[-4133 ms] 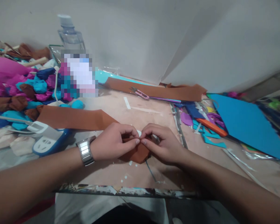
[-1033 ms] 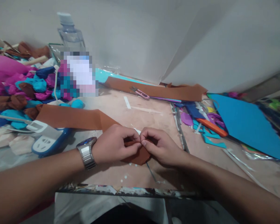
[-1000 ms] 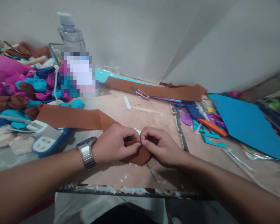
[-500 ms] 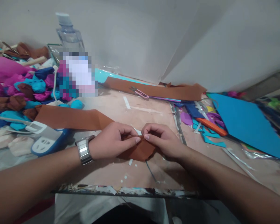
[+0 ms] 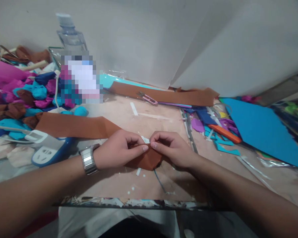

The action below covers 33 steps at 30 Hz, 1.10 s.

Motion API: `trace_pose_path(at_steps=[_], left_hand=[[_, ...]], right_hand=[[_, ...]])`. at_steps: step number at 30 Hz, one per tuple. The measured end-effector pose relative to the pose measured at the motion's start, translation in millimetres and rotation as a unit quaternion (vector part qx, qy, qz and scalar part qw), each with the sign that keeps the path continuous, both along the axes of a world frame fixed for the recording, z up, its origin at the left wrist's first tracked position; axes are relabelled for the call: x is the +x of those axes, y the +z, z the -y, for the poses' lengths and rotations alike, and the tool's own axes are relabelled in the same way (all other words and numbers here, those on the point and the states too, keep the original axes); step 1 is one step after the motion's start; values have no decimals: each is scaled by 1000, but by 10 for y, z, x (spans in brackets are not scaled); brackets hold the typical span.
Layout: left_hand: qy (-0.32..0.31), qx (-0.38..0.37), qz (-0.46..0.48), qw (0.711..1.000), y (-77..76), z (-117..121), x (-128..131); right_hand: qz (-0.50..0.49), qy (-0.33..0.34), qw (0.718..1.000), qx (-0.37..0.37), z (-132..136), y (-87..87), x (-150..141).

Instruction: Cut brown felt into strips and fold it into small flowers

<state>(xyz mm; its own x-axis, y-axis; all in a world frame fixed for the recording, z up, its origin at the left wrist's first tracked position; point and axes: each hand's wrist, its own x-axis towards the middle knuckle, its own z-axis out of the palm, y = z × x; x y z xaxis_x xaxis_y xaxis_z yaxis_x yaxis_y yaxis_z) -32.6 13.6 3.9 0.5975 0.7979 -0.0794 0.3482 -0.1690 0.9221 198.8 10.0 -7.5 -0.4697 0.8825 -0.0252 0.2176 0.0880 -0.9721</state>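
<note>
A long brown crepe-paper-like strip (image 5: pixel 74 125) runs from the left pile to my hands, its near end folded or gathered between them. My left hand (image 5: pixel 123 148) pinches the strip's upper edge between thumb and forefinger. Right beside it, my right hand (image 5: pixel 171 147) pinches the same edge, thumb tips nearly touching. Below the fingers hangs a flap of the brown strip, and a thin dark wire or thread (image 5: pixel 160 181) lies on the table under its lower corner. The fingers hide how the edge is folded.
Pink-handled thread snips (image 5: pixel 149 98) lie on another brown strip (image 5: pixel 181 98) at the back. To the right are an orange utility knife (image 5: pixel 224 133) and a blue sheet (image 5: pixel 265 129). A power strip (image 5: pixel 48 153), crumpled colored bundles (image 5: pixel 37 89) and a bottle (image 5: pixel 71 36) stand left.
Both hands keep pinching the brown strip's edge with only a very slight shift. The camera view has moved slightly.
</note>
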Motion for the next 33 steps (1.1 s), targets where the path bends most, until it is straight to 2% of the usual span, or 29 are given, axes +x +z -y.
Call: trace_pose_path(at_steps=[17, 26, 33], left_hand=[[-25, -9, -25, 999, 3, -14, -9], [-22, -19, 32, 999, -2, -24, -26], [-21, -4, 21, 1000, -9, -3, -30]], right_hand=[[46, -17, 993, 103, 34, 21, 1], [50, -41, 993, 101, 31, 20, 6], [37, -44, 994, 96, 25, -3, 3]])
